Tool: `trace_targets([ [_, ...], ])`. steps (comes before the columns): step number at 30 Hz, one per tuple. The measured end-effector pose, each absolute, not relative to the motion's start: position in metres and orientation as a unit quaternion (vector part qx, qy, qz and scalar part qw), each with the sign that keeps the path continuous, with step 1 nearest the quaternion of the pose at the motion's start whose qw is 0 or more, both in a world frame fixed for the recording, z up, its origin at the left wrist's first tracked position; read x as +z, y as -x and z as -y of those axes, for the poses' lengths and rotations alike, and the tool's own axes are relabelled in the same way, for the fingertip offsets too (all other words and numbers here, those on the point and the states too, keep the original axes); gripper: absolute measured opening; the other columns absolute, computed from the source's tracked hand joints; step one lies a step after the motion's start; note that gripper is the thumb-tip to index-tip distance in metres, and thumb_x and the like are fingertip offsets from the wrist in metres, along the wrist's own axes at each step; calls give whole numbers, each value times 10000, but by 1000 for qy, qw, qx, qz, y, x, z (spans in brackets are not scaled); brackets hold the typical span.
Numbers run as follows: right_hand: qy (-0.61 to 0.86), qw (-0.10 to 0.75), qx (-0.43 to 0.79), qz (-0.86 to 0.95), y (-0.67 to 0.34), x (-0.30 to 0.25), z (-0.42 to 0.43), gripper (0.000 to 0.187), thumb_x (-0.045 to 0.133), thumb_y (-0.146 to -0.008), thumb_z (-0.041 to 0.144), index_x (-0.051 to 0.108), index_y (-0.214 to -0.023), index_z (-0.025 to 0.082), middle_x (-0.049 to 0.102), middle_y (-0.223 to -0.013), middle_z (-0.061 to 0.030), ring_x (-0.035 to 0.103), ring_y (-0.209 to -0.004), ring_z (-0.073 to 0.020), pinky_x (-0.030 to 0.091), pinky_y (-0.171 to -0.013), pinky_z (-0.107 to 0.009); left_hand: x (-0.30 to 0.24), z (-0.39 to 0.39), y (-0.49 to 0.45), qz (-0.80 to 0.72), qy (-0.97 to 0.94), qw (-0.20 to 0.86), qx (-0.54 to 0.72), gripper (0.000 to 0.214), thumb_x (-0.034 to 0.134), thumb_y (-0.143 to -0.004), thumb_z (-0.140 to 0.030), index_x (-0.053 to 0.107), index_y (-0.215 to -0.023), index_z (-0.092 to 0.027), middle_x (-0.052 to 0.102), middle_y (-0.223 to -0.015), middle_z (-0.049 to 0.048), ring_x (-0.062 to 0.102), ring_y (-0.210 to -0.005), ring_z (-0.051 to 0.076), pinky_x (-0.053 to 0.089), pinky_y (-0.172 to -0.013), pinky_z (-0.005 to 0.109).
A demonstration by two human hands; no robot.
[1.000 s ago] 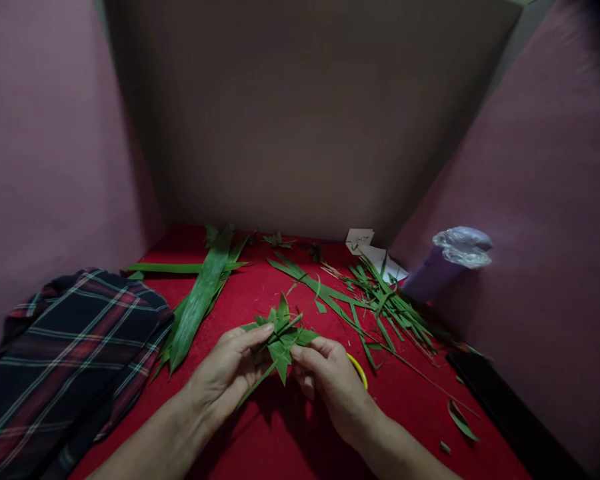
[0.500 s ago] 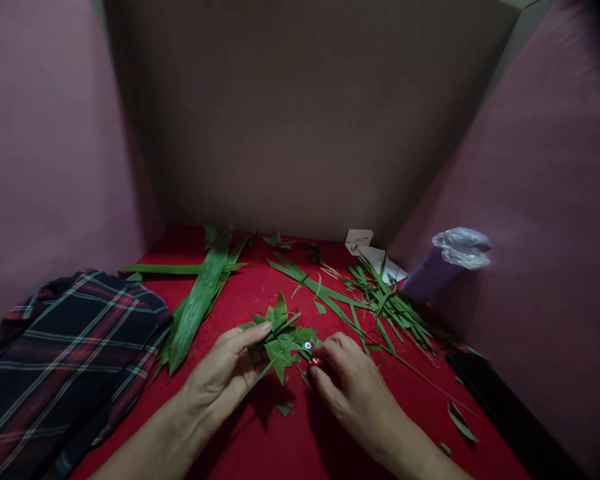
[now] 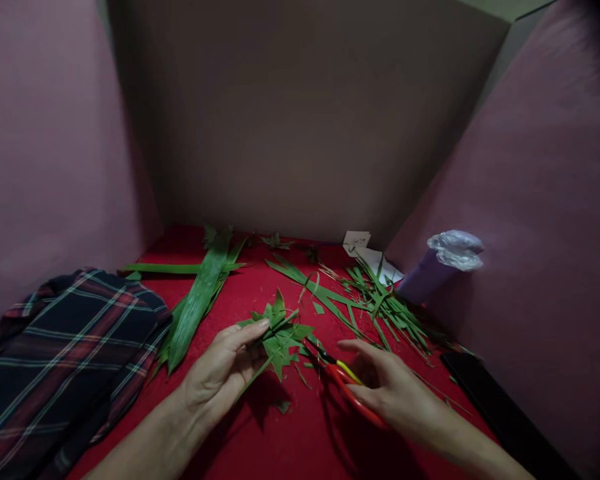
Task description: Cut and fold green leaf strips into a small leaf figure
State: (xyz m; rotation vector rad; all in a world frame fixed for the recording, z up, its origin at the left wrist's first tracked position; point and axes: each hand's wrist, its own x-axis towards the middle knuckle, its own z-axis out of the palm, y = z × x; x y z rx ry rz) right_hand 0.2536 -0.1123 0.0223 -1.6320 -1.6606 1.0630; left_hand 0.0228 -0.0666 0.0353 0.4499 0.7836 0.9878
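Near the middle of the red cloth, my left hand point(image 3: 233, 360) pinches a star-like bundle of cut green leaves point(image 3: 280, 350) between thumb and fingers. Pointed leaf ends fan out from it, and one narrow strip runs down along the palm. My right hand point(image 3: 387, 383) is at the right with scissors point(image 3: 343, 377) that have red and yellow handles. Its thumb lies over the handle, and the other fingers are partly hidden. The scissor tips point up and left, close to the right edge of the bundle. Small leaf scraps point(image 3: 283, 407) lie beneath.
Long broad leaves point(image 3: 200, 300) lie at the left beside a plaid shirt point(image 3: 90, 333). A heap of narrow leaf strips point(image 3: 393, 307) spreads at the right. Behind it are white papers point(image 3: 380, 263) and a purple plastic-topped roll point(image 3: 440, 267). A black flat object point(image 3: 485, 393) lies far right.
My right hand has moved right, away from the leaf bundle, and the scissors' red and yellow handles now show. My left hand holds the bundle almost still.
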Motion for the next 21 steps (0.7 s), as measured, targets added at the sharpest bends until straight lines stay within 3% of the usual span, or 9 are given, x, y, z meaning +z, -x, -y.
trace_targets([
  [4, 599, 310, 581, 456, -260, 27, 133, 525, 617, -515, 66, 570, -1012, 230, 578, -706, 32, 482, -467, -91, 349, -459, -221, 34, 66, -22, -363, -199, 781, 469, 37, 649, -699, -111, 672, -679, -131, 717, -710, 51, 656, -643, 155, 544, -691, 274],
  [6, 585, 330, 608, 422, -259, 29, 145, 514, 633, -470, 55, 587, -943, 249, 579, -689, 41, 495, -465, -93, 367, -460, -217, 33, 65, -23, -365, -197, 778, 472, 22, 649, -699, -112, 667, -688, -118, 717, -712, 60, 660, -645, 161, 545, -694, 289],
  [8, 588, 342, 592, 432, -257, 29, 155, 509, 646, -472, 60, 597, -939, 255, 616, -790, 2, 555, -612, -140, 401, -523, -224, 33, 64, -23, -367, -197, 776, 474, 23, 646, -701, -111, 665, -712, -106, 719, -727, 69, 665, -661, 169, 545, -705, 300],
  [12, 592, 356, 560, 457, -252, 20, 163, 344, 642, -547, 141, 584, -871, 242, 595, -554, 34, 500, -469, -118, 353, -458, -217, 37, 65, -24, -370, -204, 770, 477, 50, 644, -700, -111, 670, -741, -104, 725, -737, 66, 667, -653, 160, 548, -685, 273],
  [15, 535, 319, 622, 475, -243, 14, 161, 317, 653, -568, 188, 543, -863, 227, 552, -436, 56, 451, -396, -101, 312, -416, -205, 40, 66, -25, -370, -207, 772, 474, 59, 638, -701, -105, 676, -745, -105, 726, -720, 61, 669, -635, 157, 550, -654, 252],
  [21, 515, 362, 643, 436, -216, 11, 157, 396, 738, -561, 330, 537, -870, 187, 569, -457, 50, 475, -416, -85, 335, -440, -182, 36, 67, -24, -366, -216, 767, 481, 65, 642, -697, -101, 671, -755, -96, 726, -751, 77, 669, -652, 161, 549, -671, 267],
])
